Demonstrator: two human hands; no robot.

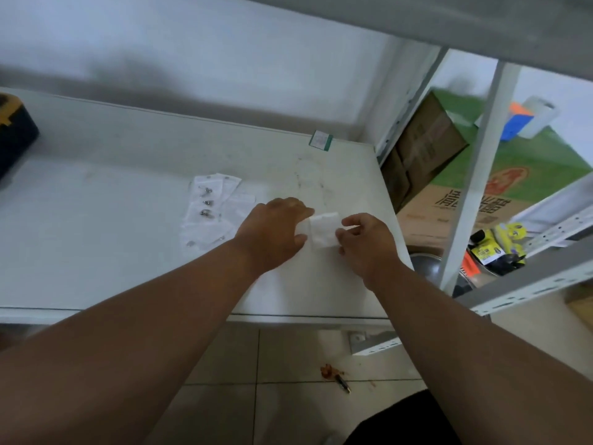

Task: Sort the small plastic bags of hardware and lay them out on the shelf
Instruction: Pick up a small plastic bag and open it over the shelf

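Bag [323, 230] contents unreadable, edges hidden under both hands' fingers [348, 222].

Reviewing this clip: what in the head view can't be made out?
- Contents of the small plastic bag held between left hand and right hand: too blurred.
- Left fingers: tips hidden behind that bag.
- Count of bags in the pile: they overlap, transparent.
- Black and yellow case: cut off by the left edge.
- Sticker text: too small.
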